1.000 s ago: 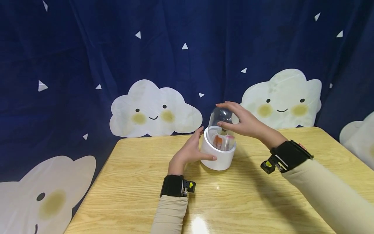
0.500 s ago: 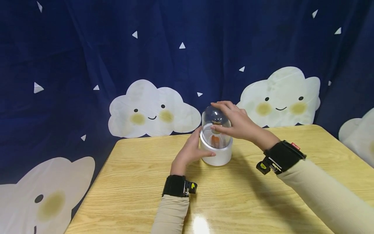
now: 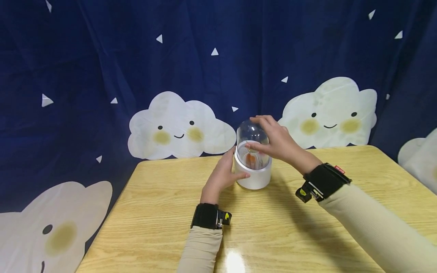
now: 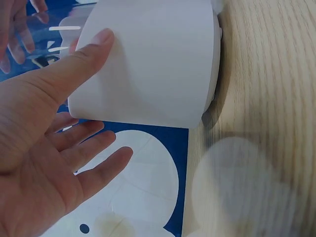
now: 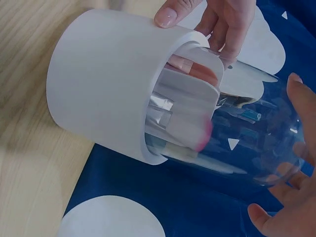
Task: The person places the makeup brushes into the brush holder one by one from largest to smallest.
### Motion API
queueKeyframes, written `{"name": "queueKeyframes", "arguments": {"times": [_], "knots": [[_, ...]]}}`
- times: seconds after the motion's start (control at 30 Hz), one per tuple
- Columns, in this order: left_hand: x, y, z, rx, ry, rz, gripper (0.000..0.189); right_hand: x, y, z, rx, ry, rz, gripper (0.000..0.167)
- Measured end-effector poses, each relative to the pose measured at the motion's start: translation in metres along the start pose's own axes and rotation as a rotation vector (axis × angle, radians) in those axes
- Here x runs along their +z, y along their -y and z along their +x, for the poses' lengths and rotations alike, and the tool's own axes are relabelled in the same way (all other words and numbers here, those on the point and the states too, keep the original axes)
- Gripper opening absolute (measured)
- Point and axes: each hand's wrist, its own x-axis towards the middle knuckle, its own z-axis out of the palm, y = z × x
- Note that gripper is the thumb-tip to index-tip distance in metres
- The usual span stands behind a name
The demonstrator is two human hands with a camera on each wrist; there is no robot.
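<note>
A white round makeup brush holder point(image 3: 255, 179) stands upright on the table, with a clear dome lid point(image 3: 246, 131) set inside its rim. Through the clear plastic show several brushes, among them an orange-brown brush point(image 5: 203, 75) and a pink-tipped brush point(image 5: 205, 132). At the holder's left side is my left hand point(image 3: 222, 175); its thumb lies on the front wall and its fingers reach behind. In the left wrist view the lower fingers are spread off the wall. My right hand point(image 3: 280, 141) holds the dome's top between thumb and fingers.
The wooden table point(image 3: 164, 212) carries the holder near its back edge. Behind it hangs a dark blue curtain point(image 3: 191, 49) with white clouds and triangles. Each wrist wears a black strap, such as the left strap point(image 3: 205, 216) with its small camera.
The dome, tilted a second ago, now stands straighter in the holder's rim. Holder and right hand have shifted slightly left and back. My left hand stays beside the base.
</note>
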Motion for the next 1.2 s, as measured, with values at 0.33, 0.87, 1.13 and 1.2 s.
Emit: {"name": "queueKeyframes", "arguments": {"times": [0.33, 0.87, 1.13, 1.2], "knots": [[-0.002, 0.0, 0.0, -0.027, -0.016, 0.028, 0.097, 0.004, -0.001, 0.009, 0.075, -0.019, -0.032, 0.081], [-0.01, 0.001, 0.0, -0.05, -0.032, 0.02, 0.091, -0.001, 0.0, 0.022, 0.078, 0.062, -0.013, 0.079], [-0.009, 0.002, -0.002, -0.071, -0.017, 0.015, 0.091, 0.001, -0.003, 0.021, 0.049, 0.091, 0.026, 0.079], [-0.009, 0.003, -0.003, -0.076, -0.015, 0.017, 0.092, 0.003, -0.002, 0.02, 0.056, 0.097, 0.044, 0.079]]}}
